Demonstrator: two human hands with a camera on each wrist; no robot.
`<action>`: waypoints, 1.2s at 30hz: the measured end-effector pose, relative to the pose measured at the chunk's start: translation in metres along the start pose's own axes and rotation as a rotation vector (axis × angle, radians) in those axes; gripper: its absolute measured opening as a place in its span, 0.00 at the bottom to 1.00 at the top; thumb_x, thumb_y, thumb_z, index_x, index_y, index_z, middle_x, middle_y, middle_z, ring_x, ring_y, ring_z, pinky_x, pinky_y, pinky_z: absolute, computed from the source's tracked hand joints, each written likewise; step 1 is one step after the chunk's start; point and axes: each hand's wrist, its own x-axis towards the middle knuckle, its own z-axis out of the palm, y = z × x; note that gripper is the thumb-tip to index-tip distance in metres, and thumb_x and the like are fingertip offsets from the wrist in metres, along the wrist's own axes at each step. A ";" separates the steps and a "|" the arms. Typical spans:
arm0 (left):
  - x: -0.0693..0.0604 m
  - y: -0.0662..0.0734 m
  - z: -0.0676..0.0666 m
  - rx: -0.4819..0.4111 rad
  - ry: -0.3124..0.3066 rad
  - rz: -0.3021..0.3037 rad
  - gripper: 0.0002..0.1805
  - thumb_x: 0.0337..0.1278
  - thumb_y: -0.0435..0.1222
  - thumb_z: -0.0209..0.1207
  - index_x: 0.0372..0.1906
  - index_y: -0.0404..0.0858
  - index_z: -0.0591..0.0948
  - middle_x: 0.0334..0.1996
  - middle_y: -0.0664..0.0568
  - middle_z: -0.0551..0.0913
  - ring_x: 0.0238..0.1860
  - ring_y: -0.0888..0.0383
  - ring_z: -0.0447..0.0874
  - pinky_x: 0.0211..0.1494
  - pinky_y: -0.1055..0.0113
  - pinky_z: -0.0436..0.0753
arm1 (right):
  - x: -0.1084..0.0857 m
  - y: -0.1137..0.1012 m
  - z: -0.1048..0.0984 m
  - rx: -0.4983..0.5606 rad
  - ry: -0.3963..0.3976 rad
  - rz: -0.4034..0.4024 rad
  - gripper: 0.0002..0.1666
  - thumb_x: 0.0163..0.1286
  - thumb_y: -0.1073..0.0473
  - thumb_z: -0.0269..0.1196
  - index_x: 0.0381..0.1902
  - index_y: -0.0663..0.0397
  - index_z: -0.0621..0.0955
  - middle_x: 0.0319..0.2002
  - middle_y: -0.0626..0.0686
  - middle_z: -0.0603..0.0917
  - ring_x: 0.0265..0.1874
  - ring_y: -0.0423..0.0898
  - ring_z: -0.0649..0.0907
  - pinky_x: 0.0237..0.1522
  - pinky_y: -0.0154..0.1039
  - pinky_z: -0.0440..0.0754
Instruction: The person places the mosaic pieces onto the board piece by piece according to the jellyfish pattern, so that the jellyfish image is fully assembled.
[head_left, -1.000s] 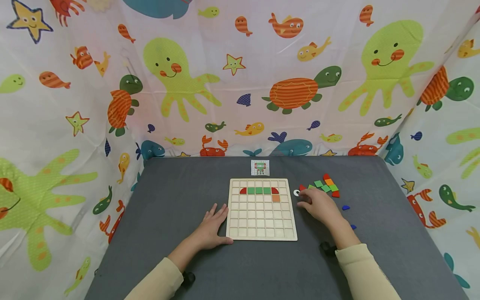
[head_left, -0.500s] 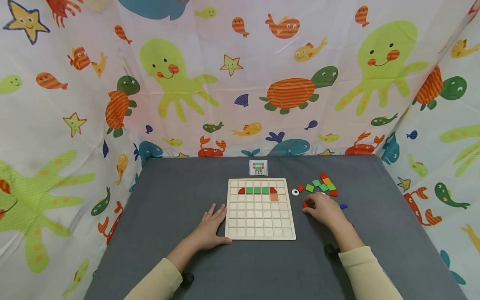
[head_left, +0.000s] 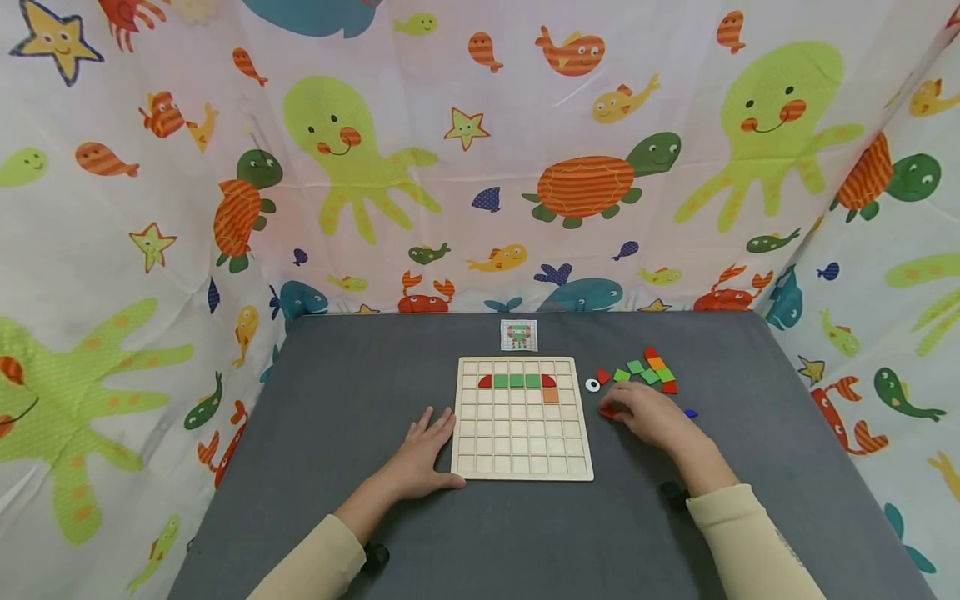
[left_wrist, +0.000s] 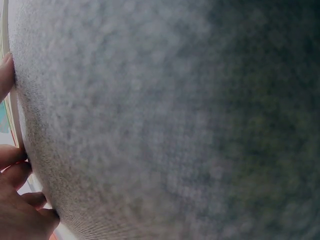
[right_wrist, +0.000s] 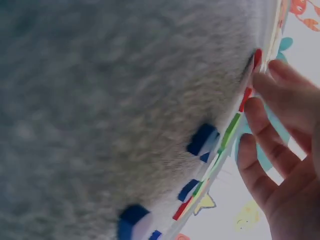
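Observation:
A pale wooden grid board (head_left: 522,433) lies on the table, with a row of red and green tiles (head_left: 515,381) and one orange tile (head_left: 551,395) in its cells. My left hand (head_left: 420,457), fingers spread, rests against the board's left edge; its fingertips (left_wrist: 6,70) touch that edge in the left wrist view. To the right of the board, my right hand (head_left: 651,417) pinches a red tile (head_left: 608,412) at the table surface. The fingers partly cover that tile, so its full shape is hidden. In the right wrist view, a red piece (right_wrist: 257,59) shows beside the fingertips.
Loose green tiles (head_left: 635,367), with red and orange ones, lie beyond my right hand. A white ring-like piece (head_left: 592,385) lies near the board's right edge. A blue piece (head_left: 691,413) sits right of the hand. A small pattern card (head_left: 519,335) lies behind the board.
My right hand has drawn back from beside the white piece, then shifted slightly left with the red tile at its fingertips. The left hand has stayed at the board's edge.

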 end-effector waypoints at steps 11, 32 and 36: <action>-0.001 -0.002 -0.001 0.007 0.002 -0.002 0.61 0.49 0.57 0.73 0.81 0.39 0.53 0.82 0.48 0.49 0.82 0.40 0.35 0.79 0.36 0.47 | 0.002 -0.005 0.006 0.098 0.021 0.295 0.22 0.61 0.48 0.75 0.40 0.62 0.85 0.35 0.56 0.84 0.33 0.50 0.81 0.40 0.51 0.83; 0.001 -0.002 0.000 0.000 0.005 0.001 0.61 0.49 0.58 0.73 0.81 0.40 0.52 0.82 0.50 0.49 0.82 0.41 0.34 0.80 0.37 0.46 | 0.003 -0.013 0.013 0.090 0.026 0.226 0.20 0.62 0.56 0.74 0.47 0.63 0.85 0.40 0.58 0.81 0.39 0.53 0.83 0.47 0.55 0.83; 0.001 -0.002 0.000 0.005 0.008 0.009 0.61 0.49 0.58 0.73 0.81 0.40 0.53 0.82 0.49 0.49 0.82 0.40 0.35 0.79 0.37 0.47 | 0.004 -0.013 0.013 0.095 0.020 0.236 0.18 0.62 0.57 0.74 0.44 0.64 0.85 0.37 0.57 0.82 0.36 0.51 0.82 0.43 0.52 0.83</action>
